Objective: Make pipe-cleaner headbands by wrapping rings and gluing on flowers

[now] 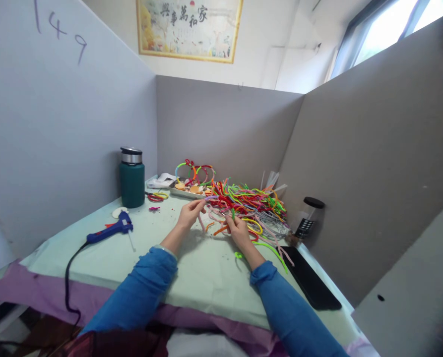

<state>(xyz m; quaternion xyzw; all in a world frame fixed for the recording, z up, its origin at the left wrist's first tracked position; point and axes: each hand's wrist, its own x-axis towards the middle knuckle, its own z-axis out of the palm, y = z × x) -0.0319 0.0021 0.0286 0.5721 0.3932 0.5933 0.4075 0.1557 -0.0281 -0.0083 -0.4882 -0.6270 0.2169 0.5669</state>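
Observation:
My left hand (pixel 190 216) pinches the end of a purple pipe cleaner (pixel 212 198) above the table. A pink pipe cleaner (pixel 201 223) hangs close below its fingers. My right hand (pixel 239 232) is closed, with a short green piece (pixel 232 213) at its fingertips and an orange pipe cleaner (pixel 220 230) beside them. What exactly its fingers grip is partly hidden. Just beyond both hands lies a large tangled heap of coloured pipe cleaners (pixel 258 198). A small knotted green piece (pixel 238 255) rests on the table near my right wrist.
A blue glue gun (pixel 109 229) with a black cord lies at left, near a green bottle (pixel 132 181) and scissors (pixel 157 197). Pipe-cleaner rings (pixel 186 171) stand at a tray (pixel 174 191). On the right are a black phone-like slab (pixel 310 280) and a clear bottle (pixel 307 218). Partitions enclose the table.

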